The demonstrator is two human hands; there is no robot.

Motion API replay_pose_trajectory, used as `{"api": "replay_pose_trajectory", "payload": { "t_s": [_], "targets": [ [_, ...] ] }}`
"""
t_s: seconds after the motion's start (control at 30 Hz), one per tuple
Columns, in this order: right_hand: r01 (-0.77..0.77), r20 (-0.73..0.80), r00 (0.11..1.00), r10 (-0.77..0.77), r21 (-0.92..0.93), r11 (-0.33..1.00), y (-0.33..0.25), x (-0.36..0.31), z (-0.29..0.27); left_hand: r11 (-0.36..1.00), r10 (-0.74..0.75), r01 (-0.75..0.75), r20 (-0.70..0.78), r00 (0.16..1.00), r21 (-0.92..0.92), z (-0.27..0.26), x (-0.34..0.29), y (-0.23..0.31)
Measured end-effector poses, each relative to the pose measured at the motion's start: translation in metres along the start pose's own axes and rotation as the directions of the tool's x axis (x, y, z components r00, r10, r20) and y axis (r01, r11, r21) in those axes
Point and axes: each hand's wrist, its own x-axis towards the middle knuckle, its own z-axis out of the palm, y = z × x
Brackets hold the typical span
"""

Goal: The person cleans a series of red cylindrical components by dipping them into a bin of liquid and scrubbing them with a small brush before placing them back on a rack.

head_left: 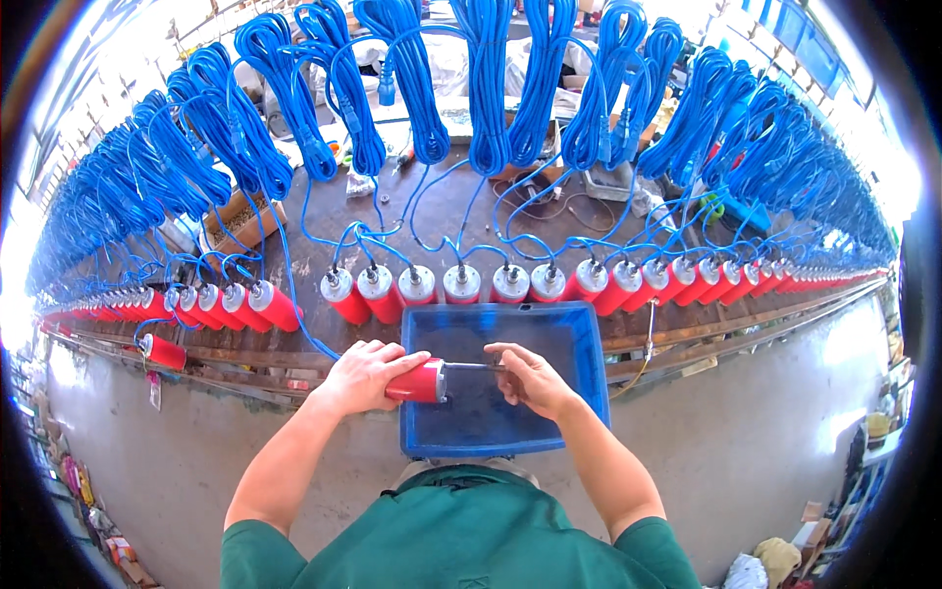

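My left hand [371, 377] is wrapped round a red cylinder [416, 383] with a silver end cap, held level over the left side of a blue plastic tub [503, 447]. A blue cable runs down toward the cylinder's left end, where my hand hides the join. From the capped end a thin dark metal rod [473, 366] reaches to the right. The fingers of my right hand [530, 378] close round the rod's far end, with the index finger stretched along above it. Whether the rod is part of the cylinder or a separate tool, I cannot tell.
A long row of similar red cylinders [461, 285] stands along the bench's [324, 211] near edge. Coiled blue cables [488, 88] hang above, their leads running down to the cylinders. One red cylinder [163, 351] hangs off the edge at left. An open cardboard box [240, 231] sits behind.
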Motion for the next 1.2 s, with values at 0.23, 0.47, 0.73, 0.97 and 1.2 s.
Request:
{"api": "replay_pose_trajectory", "payload": {
  "t_s": [0.23,0.47,0.73,0.97,1.2],
  "targets": [
    [0.117,0.155,0.986,-0.067,-0.345,0.931,-0.011,-0.008,-0.004,0.999,-0.037,0.039,0.039,0.999,-0.03,0.003,-0.002,0.002],
    [0.207,0.172,0.978,-0.117,-0.758,0.619,-0.034,-0.004,0.009,1.0,-0.017,0.017,0.015,1.0,-0.018,0.002,0.002,0.001],
    [0.099,0.161,0.912,-0.378,-0.979,-0.176,-0.004,0.015,0.015,0.999,-0.019,0.02,0.011,1.0,-0.026,0.004,0.003,-0.001],
    [-0.093,-0.11,0.993,0.042,-0.514,0.853,-0.013,0.008,0.016,0.999,-0.038,0.038,0.027,0.999,-0.019,0.003,0.002,0.002],
    [0.127,0.041,0.992,-0.121,-0.406,0.905,-0.017,0.003,0.01,1.0,-0.03,0.029,0.035,0.999,0.012,0.001,0.002,0.003]
  ]
}}
